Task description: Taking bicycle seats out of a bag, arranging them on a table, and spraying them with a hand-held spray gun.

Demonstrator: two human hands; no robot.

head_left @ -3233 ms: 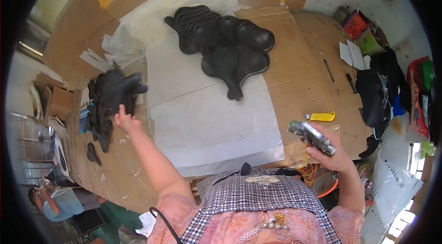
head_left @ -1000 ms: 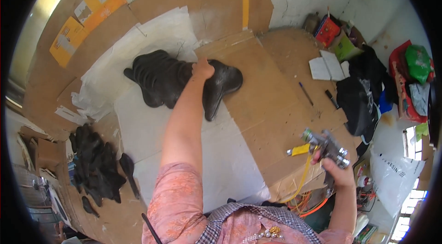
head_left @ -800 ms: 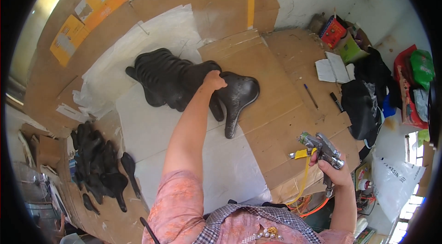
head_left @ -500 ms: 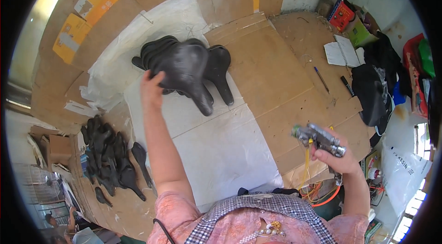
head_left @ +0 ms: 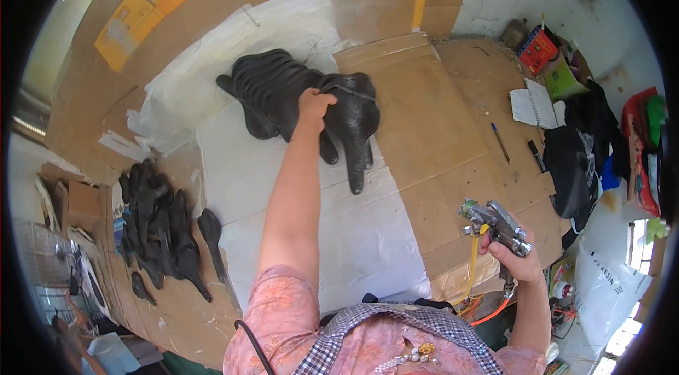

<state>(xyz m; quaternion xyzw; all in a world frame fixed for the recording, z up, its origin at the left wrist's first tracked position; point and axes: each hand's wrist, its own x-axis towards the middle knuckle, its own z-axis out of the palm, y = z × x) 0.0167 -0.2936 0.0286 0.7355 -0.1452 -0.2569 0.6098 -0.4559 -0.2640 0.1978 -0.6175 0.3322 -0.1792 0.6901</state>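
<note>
My left hand reaches forward with its fingers closed on the left edge of a black bicycle saddle. This saddle's nose points toward me, and it lies at the right end of a row of overlapping black saddles. Another saddle nose shows partly beneath it. Out to the right, my right hand is wrapped round the handle of a metal spray gun. A yellow hose and an orange hose run down from the gun. The spray gun is apart from the saddles.
White sheeting and cardboard cover the table. More black saddles are heaped at left. A notebook, a pen, a marker and a black saddle lie at right. Another person shows at lower left.
My left hand has moved right with the saddle, which now lies at the row's right end with its nose more toward me. My right hand still holds the spray gun, slightly lower.
</note>
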